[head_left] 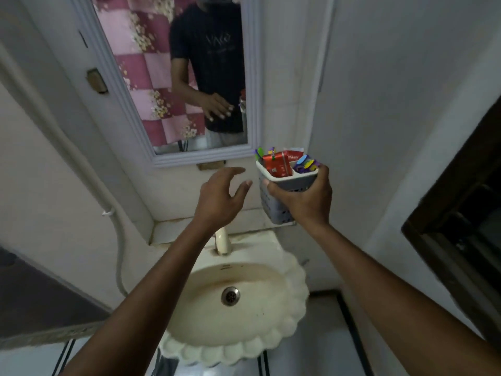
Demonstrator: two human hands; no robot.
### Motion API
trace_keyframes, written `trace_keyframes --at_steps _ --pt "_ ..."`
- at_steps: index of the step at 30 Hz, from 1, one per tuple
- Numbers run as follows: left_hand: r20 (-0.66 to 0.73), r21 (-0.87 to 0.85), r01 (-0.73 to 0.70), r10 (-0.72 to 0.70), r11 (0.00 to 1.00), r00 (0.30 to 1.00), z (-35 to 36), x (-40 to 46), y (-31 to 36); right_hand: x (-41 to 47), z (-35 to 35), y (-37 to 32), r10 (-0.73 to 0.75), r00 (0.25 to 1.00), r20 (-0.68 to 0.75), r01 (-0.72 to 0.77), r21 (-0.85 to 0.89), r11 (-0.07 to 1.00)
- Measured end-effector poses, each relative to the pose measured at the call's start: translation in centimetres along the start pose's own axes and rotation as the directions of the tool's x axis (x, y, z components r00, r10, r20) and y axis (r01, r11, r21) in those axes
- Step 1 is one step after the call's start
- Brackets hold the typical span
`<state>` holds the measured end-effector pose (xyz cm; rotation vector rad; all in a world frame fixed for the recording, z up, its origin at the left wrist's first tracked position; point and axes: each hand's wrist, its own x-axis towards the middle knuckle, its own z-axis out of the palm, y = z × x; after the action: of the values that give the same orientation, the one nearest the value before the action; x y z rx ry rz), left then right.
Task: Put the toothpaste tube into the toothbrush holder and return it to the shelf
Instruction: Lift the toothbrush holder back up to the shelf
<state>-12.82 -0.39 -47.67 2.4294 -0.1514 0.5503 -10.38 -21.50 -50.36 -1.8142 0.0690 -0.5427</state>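
Bare forearms, dark printed T-shirt [214,50]

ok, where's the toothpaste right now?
Head view, right of centre: the toothpaste stands in the holder, which the right hand holds up just below the mirror's lower right corner, above the sink.

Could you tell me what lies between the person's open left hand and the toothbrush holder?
Nothing: in the head view, only bare wall shows between the left hand and the toothbrush holder.

**Layout above the basin**

Toothbrush holder [282,196] was held in the right hand [303,200], above and right of the sink [284,318]. Toothpaste tube [279,165] stood in its left compartment. Left hand [219,199] lay just left, apart. Mirror [173,77] hung behind; shelf [173,232] ran behind the sink.
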Motion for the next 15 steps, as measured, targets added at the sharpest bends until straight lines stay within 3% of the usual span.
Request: trace_keyframes --at_steps 7,15 --pt "-0.204 0.083 -0.167 0.181 0.982 0.962 -7.2 4.4 11.1 5.7 -7.3 -13.1 -0.231 0.972 -0.027 0.232 0.034 0.972" --pt "-0.32 0.197 -0.292 0.343 0.936 0.883 -18.3 11.0 21.2 11.1 -12.6 -28.9 -0.393 0.916 -0.081 0.398 0.054 0.916"
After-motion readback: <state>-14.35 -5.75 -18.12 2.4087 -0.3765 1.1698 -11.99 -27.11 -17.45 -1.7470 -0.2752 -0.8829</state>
